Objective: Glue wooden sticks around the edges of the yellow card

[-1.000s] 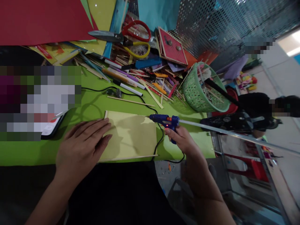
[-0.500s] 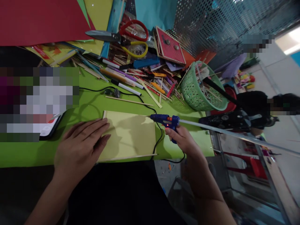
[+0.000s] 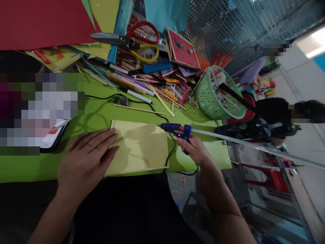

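Observation:
A pale yellow sheet (image 3: 142, 145) lies on the green table in front of me, with thin sticks along its edges. My left hand (image 3: 87, 152) rests flat over the sheet's left side, fingers stretched out. My right hand (image 3: 195, 149) grips a blue glue gun (image 3: 177, 130) by its handle. A small red light glows on the gun, and a long clear glue stick (image 3: 228, 138) runs out of its back. The gun's nozzle is at the sheet's top edge, near the right corner. Its black cord (image 3: 174, 145) passes over the table by the sheet's right edge.
Beyond the sheet lie a loose stick (image 3: 138, 109), several pens and craft sticks, and large scissors (image 3: 127, 40). A green basket (image 3: 215, 101) stands at the right. A phone (image 3: 54, 139) lies at the left. Another person (image 3: 271, 112) is at the far right.
The glue gun's nozzle has shifted slightly left along the sheet's top edge, in my right hand. My left hand stays in place on the sheet.

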